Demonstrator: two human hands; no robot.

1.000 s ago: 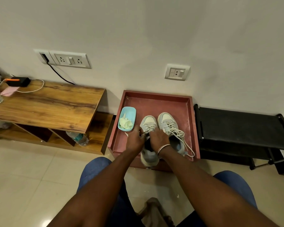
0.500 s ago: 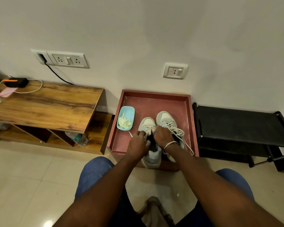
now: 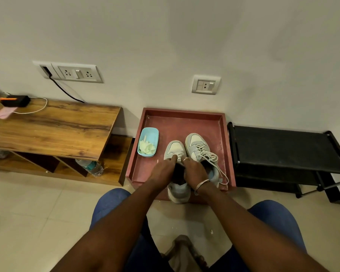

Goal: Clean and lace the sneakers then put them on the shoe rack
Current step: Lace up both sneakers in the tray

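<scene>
1 sneaker heel over tray edge

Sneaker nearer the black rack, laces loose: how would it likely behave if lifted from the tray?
The sneaker probably lifts easily and holds its shape: thick sole, padded upper. Its loose laces are floppy and would likely dangle, perhaps snagging the tray rim. Flat-soled, it seems unlikely to roll or tip.
</scene>
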